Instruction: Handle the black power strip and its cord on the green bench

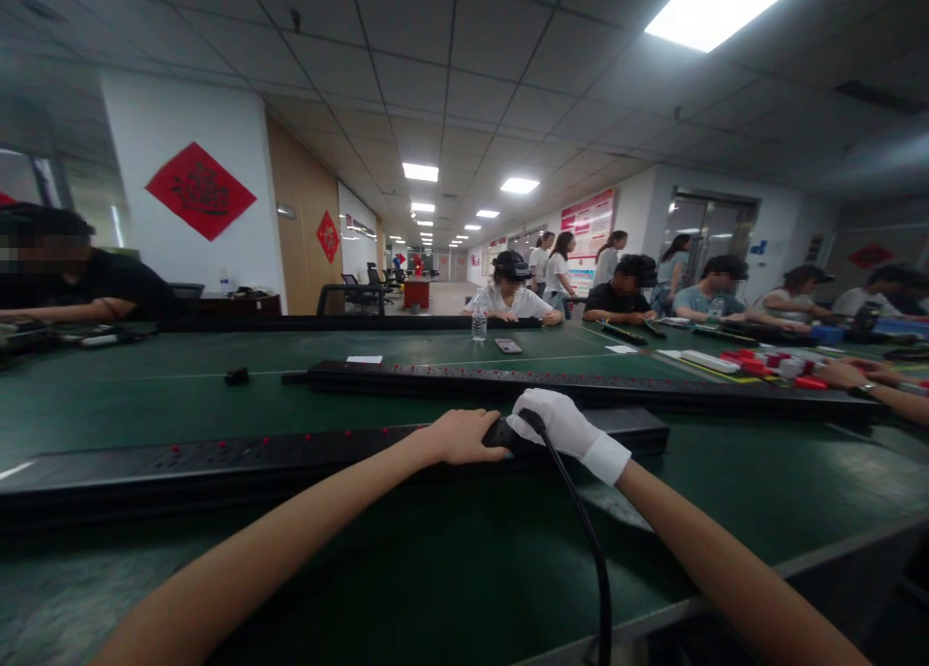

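Cable (pixel 591 540), hands and strip

Cable runs up to the gloved right hand (pixel 558 424), closed on its end. Just beside it, the bare left hand (pixel 463 437) pinches a dark piece (pixel 498 436) over the near strip (pixel 290 456). Good practice would be to brace the strip and leave the cable slack. Beyond are a second strip (pixel 674 395), phone (pixel 508 346) and bottle (pixel 479 321).

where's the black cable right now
In the head view, the black cable is just right of centre, running from the gloved right hand, beside the bare left hand, down to the picture's bottom edge.
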`<state>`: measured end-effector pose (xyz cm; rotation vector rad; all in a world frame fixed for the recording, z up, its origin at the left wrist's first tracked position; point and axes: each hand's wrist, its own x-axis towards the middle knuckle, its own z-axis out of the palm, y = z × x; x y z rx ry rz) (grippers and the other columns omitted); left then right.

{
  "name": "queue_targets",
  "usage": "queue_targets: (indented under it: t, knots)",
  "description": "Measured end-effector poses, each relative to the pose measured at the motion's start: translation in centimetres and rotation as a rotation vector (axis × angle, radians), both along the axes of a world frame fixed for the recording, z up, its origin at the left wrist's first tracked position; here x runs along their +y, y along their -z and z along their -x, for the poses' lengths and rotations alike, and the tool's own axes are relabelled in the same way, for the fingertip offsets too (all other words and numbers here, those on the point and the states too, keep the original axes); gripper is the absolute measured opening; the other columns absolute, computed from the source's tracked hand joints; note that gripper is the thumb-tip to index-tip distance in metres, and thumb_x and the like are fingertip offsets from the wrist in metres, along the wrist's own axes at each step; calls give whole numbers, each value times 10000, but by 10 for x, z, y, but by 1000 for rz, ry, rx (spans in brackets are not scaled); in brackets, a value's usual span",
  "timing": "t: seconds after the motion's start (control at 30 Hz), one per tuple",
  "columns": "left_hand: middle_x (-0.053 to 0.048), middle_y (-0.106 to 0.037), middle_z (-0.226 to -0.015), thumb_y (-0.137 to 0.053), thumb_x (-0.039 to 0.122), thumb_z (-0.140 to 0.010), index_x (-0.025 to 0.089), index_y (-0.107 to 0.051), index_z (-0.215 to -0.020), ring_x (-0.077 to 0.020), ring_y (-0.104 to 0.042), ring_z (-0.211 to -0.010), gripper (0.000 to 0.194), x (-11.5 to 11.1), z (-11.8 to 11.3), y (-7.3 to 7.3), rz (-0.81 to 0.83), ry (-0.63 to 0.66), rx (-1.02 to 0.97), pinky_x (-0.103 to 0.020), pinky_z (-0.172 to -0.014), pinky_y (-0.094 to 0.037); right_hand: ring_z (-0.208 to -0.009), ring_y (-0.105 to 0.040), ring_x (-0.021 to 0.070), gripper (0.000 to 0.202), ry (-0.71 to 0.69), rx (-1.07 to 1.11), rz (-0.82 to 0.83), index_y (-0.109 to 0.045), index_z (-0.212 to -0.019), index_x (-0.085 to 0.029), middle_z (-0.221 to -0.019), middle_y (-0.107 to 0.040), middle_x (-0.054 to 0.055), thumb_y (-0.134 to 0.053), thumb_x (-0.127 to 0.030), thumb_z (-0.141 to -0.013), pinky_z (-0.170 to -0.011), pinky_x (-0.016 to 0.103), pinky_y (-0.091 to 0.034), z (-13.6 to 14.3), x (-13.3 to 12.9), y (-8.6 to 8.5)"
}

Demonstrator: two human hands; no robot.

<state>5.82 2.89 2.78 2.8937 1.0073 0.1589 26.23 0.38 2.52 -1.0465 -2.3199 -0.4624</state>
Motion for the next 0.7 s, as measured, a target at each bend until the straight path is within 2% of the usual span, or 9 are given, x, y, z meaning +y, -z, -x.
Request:
queue_targets:
  t: [0.7]
  knots:
    - [-94, -550, -1128, -367, 671, -719, 190, -383, -1229, -250, -562, -914, 702, 3, 1, 4, -58, 37, -15, -333, -753, -429, -700, -540, 121, 313, 32, -34, -7, -597, -797, -183, -755, -594, 41, -381, -403, -850, -662, 222, -381, 2, -4, -3]
